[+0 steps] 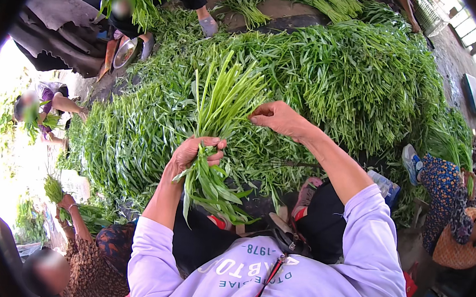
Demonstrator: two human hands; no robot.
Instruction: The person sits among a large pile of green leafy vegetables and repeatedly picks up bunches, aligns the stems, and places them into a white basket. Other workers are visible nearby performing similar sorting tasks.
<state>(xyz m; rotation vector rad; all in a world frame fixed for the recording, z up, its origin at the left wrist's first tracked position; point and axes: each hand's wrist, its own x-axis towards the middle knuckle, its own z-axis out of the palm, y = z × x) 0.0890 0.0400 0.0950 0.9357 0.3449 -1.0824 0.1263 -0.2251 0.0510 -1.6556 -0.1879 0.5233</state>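
My left hand [197,153] is wrapped around a bunch of water spinach [225,100] near its middle. The bunch's pale cut stems fan out away from me, and its leaves hang back towards my lap. At the right edge of those stems is my right hand [281,118], its thumb and fingers curled close together. Whether it pinches a stem cannot be made out. Beneath both hands spreads a large heap of loose water spinach [137,139], piled higher at the far right [367,83].
Co-workers sit around the heap, several holding greens, including a person in a patterned top [91,267] at left and one in floral clothes [439,196] at right. A metal bowl [125,54] stands at upper left. Sorted bunches [331,4] lie at the far side.
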